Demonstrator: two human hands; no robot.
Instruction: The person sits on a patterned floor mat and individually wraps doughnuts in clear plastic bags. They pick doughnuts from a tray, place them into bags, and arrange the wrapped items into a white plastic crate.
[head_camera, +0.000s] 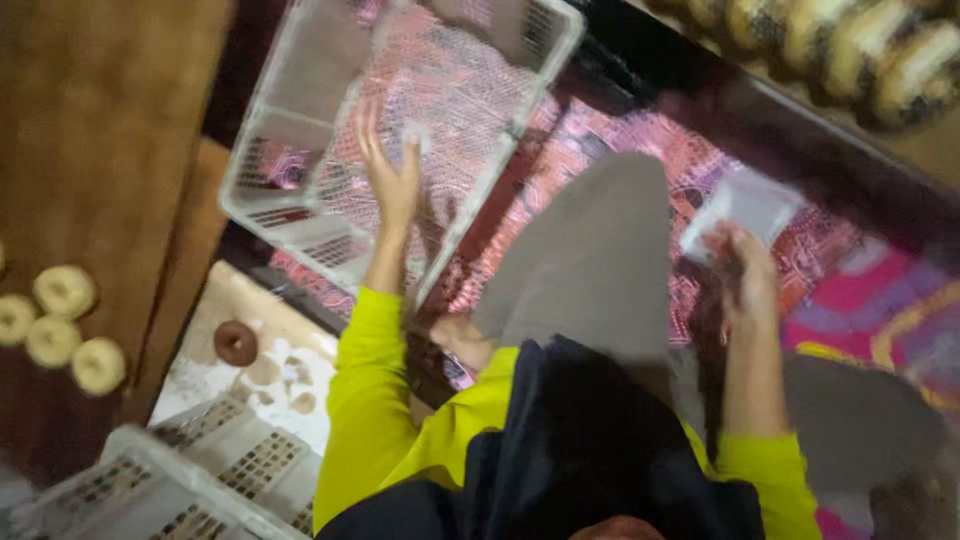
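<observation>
Left hand (392, 178): fingers spread, raised over the white plastic crate (300, 215); a small white piece (417, 135) is seen at the fingertips, contact unclear through blur. Right hand (745, 270): fingers closed on a clear plastic bag (745, 208). One crate is tilted on the patterned mat (640, 140), nothing seen in it. Four pale ring-shaped pastries (60, 325) are counted on the wooden board (110, 130), left edge. One brown ring (236, 343) lies on a floured surface (290, 375). Further white crates (190, 480) are stacked at the lower left corner.

pale rings (60, 325) on brown board | brown ring (236, 342) on floured sheet | patterned pink rug (880, 300)
</observation>
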